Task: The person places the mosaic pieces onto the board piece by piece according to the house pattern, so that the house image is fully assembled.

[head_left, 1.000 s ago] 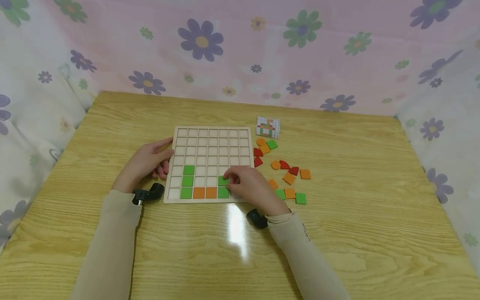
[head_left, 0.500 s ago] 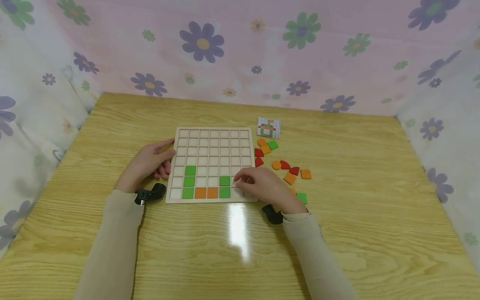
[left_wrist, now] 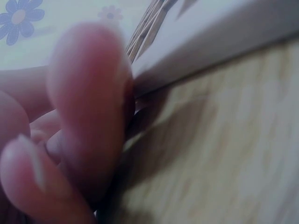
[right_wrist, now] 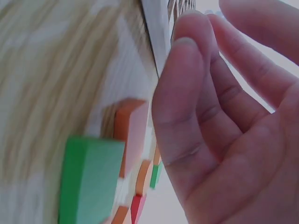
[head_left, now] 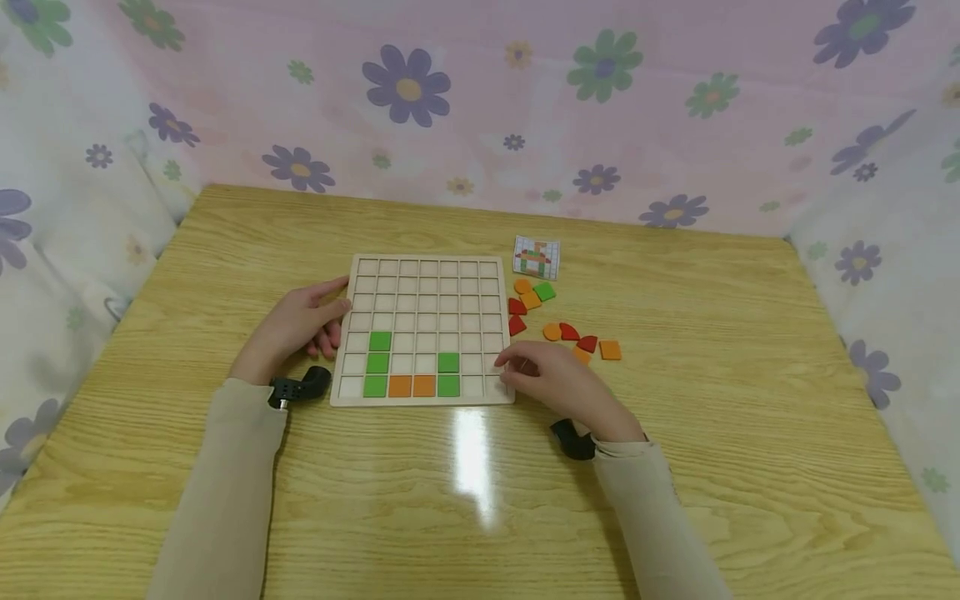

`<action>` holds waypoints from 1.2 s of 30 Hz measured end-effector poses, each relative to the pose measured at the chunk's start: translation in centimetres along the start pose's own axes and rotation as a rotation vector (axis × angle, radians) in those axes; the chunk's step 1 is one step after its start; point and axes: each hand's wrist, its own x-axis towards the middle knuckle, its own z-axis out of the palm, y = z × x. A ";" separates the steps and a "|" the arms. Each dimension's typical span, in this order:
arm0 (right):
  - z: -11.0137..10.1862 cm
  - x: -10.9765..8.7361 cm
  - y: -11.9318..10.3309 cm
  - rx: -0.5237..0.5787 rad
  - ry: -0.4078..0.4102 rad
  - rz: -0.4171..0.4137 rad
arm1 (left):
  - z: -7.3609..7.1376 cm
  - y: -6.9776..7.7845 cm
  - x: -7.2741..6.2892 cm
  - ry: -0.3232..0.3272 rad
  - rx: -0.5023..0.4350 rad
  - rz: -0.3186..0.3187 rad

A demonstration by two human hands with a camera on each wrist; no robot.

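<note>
A wooden grid board (head_left: 427, 321) lies flat on the table. In its lower cells sit several green square tiles (head_left: 377, 363) and two orange square tiles (head_left: 412, 386). My left hand (head_left: 292, 329) rests against the board's left edge, with thumb and forefinger at the frame; in the left wrist view a fingertip (left_wrist: 91, 93) touches the board's side. Over the board's lower right corner is my right hand (head_left: 562, 379), its fingers loosely bent and holding nothing visible. Beneath it, the right wrist view has a loose green tile (right_wrist: 91, 182) beside an orange tile (right_wrist: 133, 135).
Right of the board lie more loose pieces: orange rounds (head_left: 552, 332), red quarter-round pieces (head_left: 569, 332), an orange square (head_left: 611, 350) and a green square (head_left: 544, 291). A small pattern card (head_left: 536, 257) is behind them. A flowered cloth (head_left: 480, 108) hangs along the table's back.
My right hand has let go of the upper green tile in the right-hand column and moved right, to the board's corner, covering some loose tiles. The left hand stays at the edge.
</note>
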 end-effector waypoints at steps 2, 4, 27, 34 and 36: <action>-0.2 -0.3 0.3 0.003 0.007 0.003 | 0.0 0.0 0.0 0.000 -0.008 -0.004; -0.5 -0.6 0.6 -0.004 0.010 0.003 | -0.1 -0.2 0.1 0.004 -0.009 -0.006; -4.0 -2.8 4.2 -0.057 -0.026 0.058 | 0.2 2.3 -1.6 -0.005 0.008 -0.018; -3.7 -2.5 4.7 -0.070 -0.078 0.057 | 0.2 1.9 -1.4 -0.011 -0.018 -0.029; -3.6 -2.5 4.7 -0.076 -0.090 0.066 | 0.1 1.4 -1.0 -0.005 -0.025 -0.032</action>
